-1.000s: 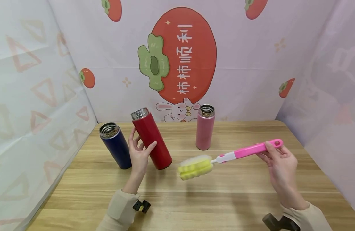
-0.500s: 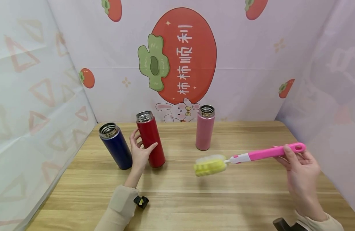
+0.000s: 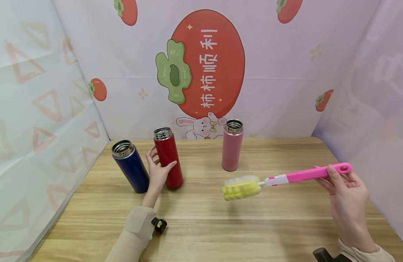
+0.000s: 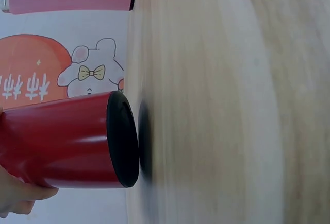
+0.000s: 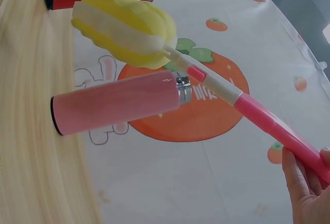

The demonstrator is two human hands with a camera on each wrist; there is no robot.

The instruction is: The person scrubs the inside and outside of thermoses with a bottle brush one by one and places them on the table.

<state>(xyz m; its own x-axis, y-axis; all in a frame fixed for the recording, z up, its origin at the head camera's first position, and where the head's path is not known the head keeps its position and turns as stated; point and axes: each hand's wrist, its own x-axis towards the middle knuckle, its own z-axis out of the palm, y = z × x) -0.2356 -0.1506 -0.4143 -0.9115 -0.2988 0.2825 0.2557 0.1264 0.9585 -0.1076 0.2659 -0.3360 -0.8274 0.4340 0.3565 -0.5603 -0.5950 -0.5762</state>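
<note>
My left hand [image 3: 158, 173] grips a red thermos bottle [image 3: 168, 160] round its middle. The bottle is lidless, with a bare steel neck, and tilts slightly; in the left wrist view its black base [image 4: 122, 140] hovers close over the wood, above a dark shadow. At the right, my right hand [image 3: 348, 198] pinches the far end of a bottle brush by its pink handle [image 3: 311, 174]. The brush's yellow and white sponge head [image 3: 241, 187] points left and hangs above the table. In the right wrist view the sponge head [image 5: 124, 28] overlaps part of the red bottle.
A dark blue lidless bottle [image 3: 132, 169] stands just left of my left hand. Farther back, right of centre, stands a pink lidless bottle [image 3: 232, 147]. The wooden table [image 3: 201, 233] meets a printed cloth backdrop [image 3: 273, 109] at its back edge.
The red bottle has swung more upright and its base has moved left. My right hand has carried the bottle brush to the right. The blue and pink bottles have stayed in place.
</note>
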